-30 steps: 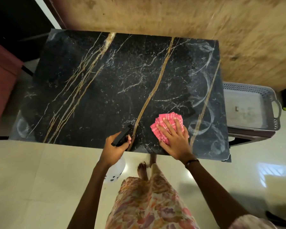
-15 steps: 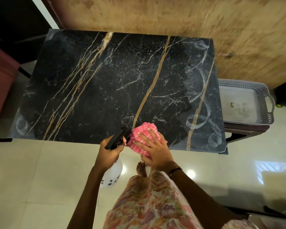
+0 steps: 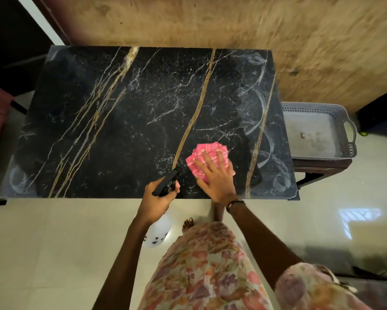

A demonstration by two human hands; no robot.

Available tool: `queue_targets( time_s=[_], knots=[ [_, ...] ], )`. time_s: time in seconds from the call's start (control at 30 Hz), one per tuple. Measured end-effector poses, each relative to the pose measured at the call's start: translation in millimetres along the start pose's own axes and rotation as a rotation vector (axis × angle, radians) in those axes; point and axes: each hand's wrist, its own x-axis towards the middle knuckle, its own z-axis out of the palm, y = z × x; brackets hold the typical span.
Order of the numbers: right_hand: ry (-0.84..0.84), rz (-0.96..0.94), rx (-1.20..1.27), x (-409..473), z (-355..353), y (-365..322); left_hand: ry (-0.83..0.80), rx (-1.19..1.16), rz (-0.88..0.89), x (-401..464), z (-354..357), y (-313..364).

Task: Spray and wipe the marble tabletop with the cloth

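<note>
Far left of the marble tabletop (image 3: pixel 112 130) I see a pale swirl of residue near the front corner, w/ gold veins running diagonal across the black slab. That side looks unwiped to me, prob still to do.

Moving right: my left hand (image 3: pixel 153 203) is curled round the neck of the spray bottle (image 3: pixel 158 233), fingers wrapped at the black trigger head, nozzle poking over the front edge of the slab. The translucent body hangs below the table edge, off the surface. Looks like light plastic, rigid; the neck is the sensible grip.

Just right of that, the pink cloth (image 3: pixel 205 156) lies bunched on the marble near the front edge, between the two right-hand gold veins. My right hand (image 3: pixel 215 177) lies flat on it, fingers spread, palm pressing down. Cloth is soft and limp, so it'll crumple or slip out unless the palm keeps weight on it; polished stone is prob slick when wet.

Further right, more curved smear marks along the slab's right side. Beyond the table, a grey perforated tray (image 3: pixel 347 128) sits on a low stand.
</note>
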Motion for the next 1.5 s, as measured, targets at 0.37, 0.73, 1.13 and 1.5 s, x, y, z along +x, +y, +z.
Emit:
queue_targets(
  time_s=[0.37, 0.73, 1.13, 1.5],
  knots=[
    [0.025, 0.134, -0.019, -57.3, -13.7, 110.8, -0.038, 0.031, -0.014, 23.2, 38.5, 11.4],
    [0.047, -0.093, -0.070, -34.2, -14.4, 123.2, -0.051, 0.071, -0.030, 47.2, 93.2, 38.5],
    [0.077, 0.143, 0.053, 24.4, -42.2, 169.2, -0.061, 0.097, 0.004, 74.5, 125.1, 57.6],
    [0.051, -0.010, -0.026, -4.2, -45.4, 226.9, -0.040, 0.123, 0.023, 105.2, 138.8, 74.4]
  ],
)
